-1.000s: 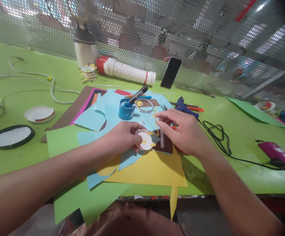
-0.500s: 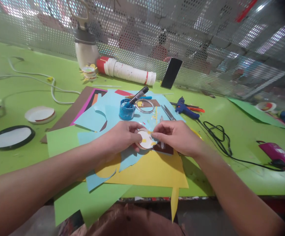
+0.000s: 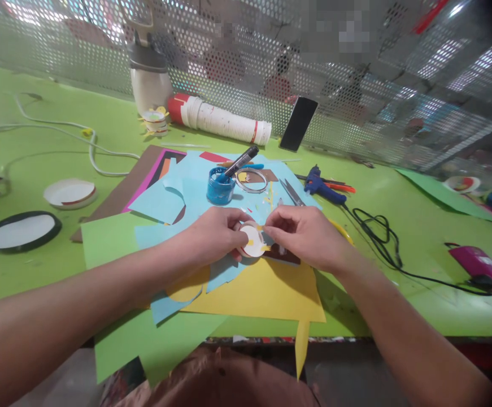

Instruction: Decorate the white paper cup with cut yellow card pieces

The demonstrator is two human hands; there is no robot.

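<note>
A small white paper cup piece (image 3: pixel 253 242) with yellow bits on it is gripped by my left hand (image 3: pixel 220 232), thumb on its face and fingers behind. At its right upper edge, my right hand (image 3: pixel 299 230) pinches a tiny yellow paper piece (image 3: pixel 259 228), with thumb and forefinger together. Beneath the hands lie blue paper (image 3: pixel 224 271) and a yellow sheet (image 3: pixel 262 297). Just beyond them stands a blue jar (image 3: pixel 220 189) with a black marker (image 3: pixel 241 161) leaning in it. Scissors (image 3: pixel 291 193) and a tape roll (image 3: pixel 251 180) lie close by.
A blue glue gun (image 3: pixel 322 185) with a black cord lies to the right, near a magenta box (image 3: pixel 480 265). Behind are stacked paper cups (image 3: pixel 224 121), a leaning phone (image 3: pixel 299 124) and a perforated metal screen (image 3: pixel 246 62). At left lie a white lid-like disc (image 3: pixel 70 192) and a black-rimmed oval (image 3: pixel 22 230).
The view has shifted slightly. Both hands keep almost the same pose at the white cup piece, with only small finger movement at its edge.
</note>
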